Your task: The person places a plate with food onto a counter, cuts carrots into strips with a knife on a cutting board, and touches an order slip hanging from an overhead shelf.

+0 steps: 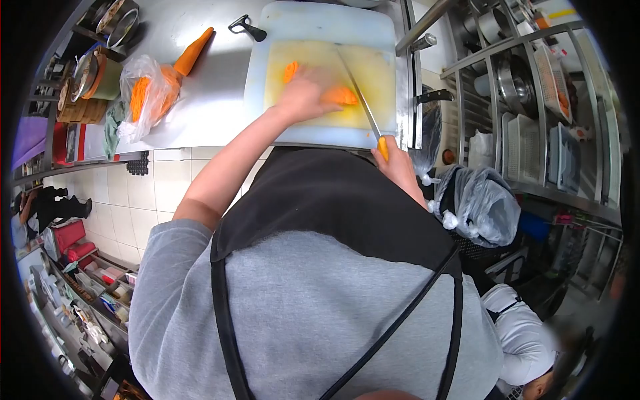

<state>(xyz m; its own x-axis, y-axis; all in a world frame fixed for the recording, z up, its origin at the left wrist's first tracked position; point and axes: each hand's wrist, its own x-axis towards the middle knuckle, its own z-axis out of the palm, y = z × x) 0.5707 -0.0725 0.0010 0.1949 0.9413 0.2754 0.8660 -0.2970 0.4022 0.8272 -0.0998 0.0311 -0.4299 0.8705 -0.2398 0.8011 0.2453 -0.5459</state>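
My right hand [397, 165] is closed round the yellow handle of a kitchen knife [361, 94], whose long blade points away across the yellow-stained cutting board [320, 53]. Left of the blade, my left hand [308, 95] is over the board among pieces of carrot, its fingers smeared by motion. Orange carrot pieces [343, 96] lie between that hand and the blade. Another small orange piece [291, 71] shows beyond the left hand. What lies under my left palm is hidden.
A black peeler [248, 28] rests by the board's far left corner. Further left are a whole carrot [195, 51] and a plastic bag [148, 93] with orange contents. A black-handled knife [435, 97] sticks out at the right edge. Metal racks [533, 50] stand right; other people are nearby.
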